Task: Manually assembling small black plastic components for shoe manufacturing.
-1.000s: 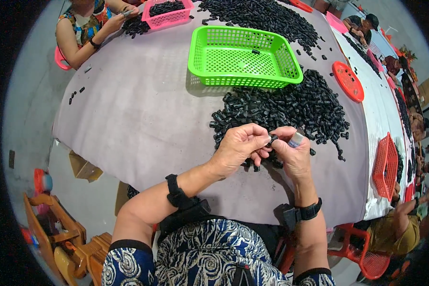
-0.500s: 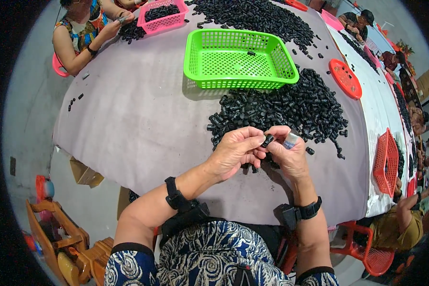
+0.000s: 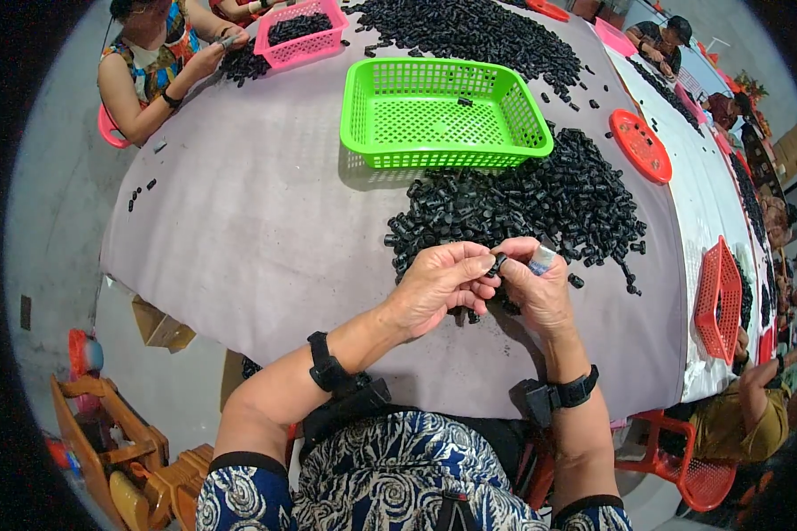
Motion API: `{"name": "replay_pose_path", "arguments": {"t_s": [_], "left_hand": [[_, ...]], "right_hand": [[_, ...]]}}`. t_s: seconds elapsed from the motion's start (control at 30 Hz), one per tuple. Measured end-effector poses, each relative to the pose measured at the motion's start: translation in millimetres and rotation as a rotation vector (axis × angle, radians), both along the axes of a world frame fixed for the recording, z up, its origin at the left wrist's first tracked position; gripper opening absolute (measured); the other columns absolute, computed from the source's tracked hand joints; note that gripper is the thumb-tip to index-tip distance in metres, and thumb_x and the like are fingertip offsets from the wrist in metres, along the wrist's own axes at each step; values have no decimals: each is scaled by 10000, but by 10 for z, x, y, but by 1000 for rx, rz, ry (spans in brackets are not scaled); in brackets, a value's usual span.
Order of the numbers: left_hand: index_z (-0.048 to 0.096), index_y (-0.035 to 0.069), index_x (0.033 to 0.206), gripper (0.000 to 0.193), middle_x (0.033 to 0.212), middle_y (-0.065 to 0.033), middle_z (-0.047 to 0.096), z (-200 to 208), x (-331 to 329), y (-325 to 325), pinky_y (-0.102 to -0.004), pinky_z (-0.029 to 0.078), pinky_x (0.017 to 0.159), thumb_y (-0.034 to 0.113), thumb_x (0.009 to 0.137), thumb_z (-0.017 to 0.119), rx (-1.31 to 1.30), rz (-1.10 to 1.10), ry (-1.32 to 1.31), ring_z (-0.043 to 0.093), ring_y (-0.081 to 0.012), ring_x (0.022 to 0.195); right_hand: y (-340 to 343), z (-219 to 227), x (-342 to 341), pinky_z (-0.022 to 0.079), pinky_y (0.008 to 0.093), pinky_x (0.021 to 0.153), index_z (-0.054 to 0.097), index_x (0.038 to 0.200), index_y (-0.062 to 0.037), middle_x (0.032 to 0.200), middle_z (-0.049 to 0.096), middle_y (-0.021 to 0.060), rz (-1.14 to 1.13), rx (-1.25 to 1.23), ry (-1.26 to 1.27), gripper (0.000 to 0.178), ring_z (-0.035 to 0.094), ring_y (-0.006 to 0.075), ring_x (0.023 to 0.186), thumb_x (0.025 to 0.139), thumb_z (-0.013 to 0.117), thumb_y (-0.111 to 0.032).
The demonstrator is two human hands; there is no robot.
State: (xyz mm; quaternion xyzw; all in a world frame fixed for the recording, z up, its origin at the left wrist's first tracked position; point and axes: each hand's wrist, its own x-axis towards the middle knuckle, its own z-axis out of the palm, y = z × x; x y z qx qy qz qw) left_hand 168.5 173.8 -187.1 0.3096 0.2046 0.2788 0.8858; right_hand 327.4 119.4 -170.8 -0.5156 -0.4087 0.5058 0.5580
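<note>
Thumb and fingers of my left hand [image 3: 444, 285] pinch a small black cylindrical plastic part [image 3: 497, 265] from its left side. My right hand [image 3: 537, 285] grips the same part from the right; its thumb meets the left thumb there. On a right finger sits a whitish-grey wrap [image 3: 542, 259]. What the right fingertips hold besides the part is hidden. Just beyond both hands spreads a heap of similar black parts [image 3: 522, 208]. Behind the heap stands a bright green plastic basket [image 3: 390, 162] with one or two black pieces in it.
A grey cloth [image 3: 239, 203] covers the table. A red oval plastic lid [image 3: 636, 150] lies right of the heap, and a red basket [image 3: 717, 296] stands farther right. A pink basket [image 3: 303, 55] and a bigger black heap [image 3: 469, 34] are at the far side, near another person [image 3: 155, 66].
My hands stay together at nearly the same spot. The black part between them has turned slightly and shows less of itself.
</note>
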Motion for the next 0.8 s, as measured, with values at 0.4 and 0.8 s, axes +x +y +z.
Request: {"name": "replay_pose_path", "arguments": {"t_s": [0.4, 0.8], "left_hand": [[545, 16, 1040, 204, 862, -74, 619, -62, -10, 31, -265, 543, 605, 148, 885, 553, -55, -65, -35, 607, -124, 725], [536, 45, 1039, 186, 892, -49, 607, -52, -11, 54, -266, 536, 621, 172, 903, 526, -124, -45, -119, 599, -121, 763]], "right_hand": [[-6, -24, 51, 269, 159, 444, 634, 955, -40, 713, 534, -54, 41, -27, 2, 149, 377, 6, 523, 856, 565, -129], [17, -70, 89, 384, 220, 628, 548, 1027, 5, 775, 533, 18, 64, 229, -248, 306, 484, 101, 698, 879, 425, -232]]}}
